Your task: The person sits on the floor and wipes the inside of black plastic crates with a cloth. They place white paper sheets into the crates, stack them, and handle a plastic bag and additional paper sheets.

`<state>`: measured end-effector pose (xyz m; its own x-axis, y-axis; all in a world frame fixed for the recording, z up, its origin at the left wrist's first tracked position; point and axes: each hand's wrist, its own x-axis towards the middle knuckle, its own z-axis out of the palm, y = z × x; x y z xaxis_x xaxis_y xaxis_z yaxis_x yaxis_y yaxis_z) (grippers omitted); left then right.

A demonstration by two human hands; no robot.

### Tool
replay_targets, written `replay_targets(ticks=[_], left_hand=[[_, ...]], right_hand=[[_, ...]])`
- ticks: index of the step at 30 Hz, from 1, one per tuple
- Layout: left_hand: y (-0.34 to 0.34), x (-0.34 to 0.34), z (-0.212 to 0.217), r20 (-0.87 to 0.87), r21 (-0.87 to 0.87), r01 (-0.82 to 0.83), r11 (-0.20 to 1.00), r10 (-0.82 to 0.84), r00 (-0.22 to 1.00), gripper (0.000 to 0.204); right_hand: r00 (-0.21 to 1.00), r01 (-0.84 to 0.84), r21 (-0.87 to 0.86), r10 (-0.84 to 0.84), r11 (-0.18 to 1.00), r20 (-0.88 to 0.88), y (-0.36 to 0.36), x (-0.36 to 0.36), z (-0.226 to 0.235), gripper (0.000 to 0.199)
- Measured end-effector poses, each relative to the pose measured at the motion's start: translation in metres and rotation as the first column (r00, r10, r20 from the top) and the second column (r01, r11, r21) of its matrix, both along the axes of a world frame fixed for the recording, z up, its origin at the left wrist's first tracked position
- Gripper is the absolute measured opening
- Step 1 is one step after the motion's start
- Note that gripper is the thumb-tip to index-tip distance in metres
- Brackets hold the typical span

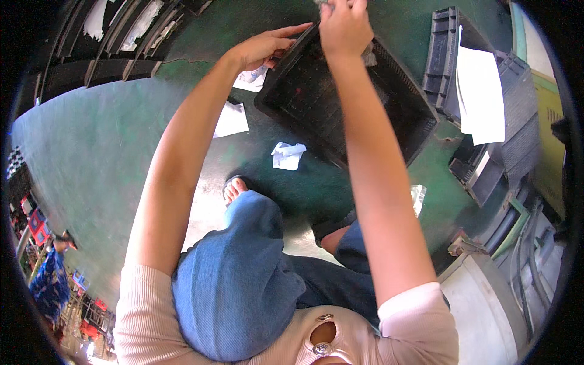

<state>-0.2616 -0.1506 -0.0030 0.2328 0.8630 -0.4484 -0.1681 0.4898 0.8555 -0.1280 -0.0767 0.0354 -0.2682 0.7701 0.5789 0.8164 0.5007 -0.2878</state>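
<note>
A black plastic crate (304, 91) stands in front of me, its open inside facing up toward me. My left hand (264, 50) is at its left rim, with the index finger stretched along the edge and the other fingers bent against the outer wall. Over the far part of the crate, my right hand (345, 27) is closed around a greyish, crumpled piece that looks like a rag (320, 2). Only bits of that piece show past the fingers. My right forearm hides part of the crate's inside.
Crumpled paper (288, 156) and white sheets (231, 119) lie on the green floor (97, 152). At the right are more black crates (443, 61) with a white sheet (480, 94) on them. Black racks (115, 42) stand far left. A clear plastic piece (418, 199) lies beside my right forearm.
</note>
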Motion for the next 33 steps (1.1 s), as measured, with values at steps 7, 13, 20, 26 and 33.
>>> replay_targets(ticks=[7, 13, 20, 26, 33], left_hand=[[-0.002, -0.002, -0.011, -0.195, -0.131, -0.083, 0.988, 0.056, 0.979, 0.031], [-0.007, 0.021, 0.001, -0.466, 0.087, -0.131, 0.988, 0.157, 0.871, 0.046], [-0.011, 0.043, 0.019, -0.680, 0.328, -0.184, 0.926, 0.367, 0.634, 0.050], [-0.011, 0.043, 0.021, -0.671, 0.274, -0.174, 0.946, 0.317, 0.670, 0.048], [-0.010, 0.043, 0.014, -0.718, 0.382, -0.134, 0.915, 0.384, 0.581, 0.049]], right_hand=[[0.969, -0.245, -0.297, 0.247, 0.923, -0.030, -0.058, -0.004, -0.004, 0.012], [0.994, -0.075, -0.087, 0.081, 0.993, 0.071, 0.021, 0.000, 0.001, 0.015], [0.976, -0.068, -0.109, 0.089, 0.992, 0.199, 0.025, 0.115, -0.003, 0.014], [0.931, 0.072, -0.138, -0.017, 0.988, 0.365, 0.008, 0.239, 0.014, 0.016], [0.931, -0.221, -0.235, 0.277, 0.946, 0.239, 0.048, 0.228, 0.002, 0.018]])
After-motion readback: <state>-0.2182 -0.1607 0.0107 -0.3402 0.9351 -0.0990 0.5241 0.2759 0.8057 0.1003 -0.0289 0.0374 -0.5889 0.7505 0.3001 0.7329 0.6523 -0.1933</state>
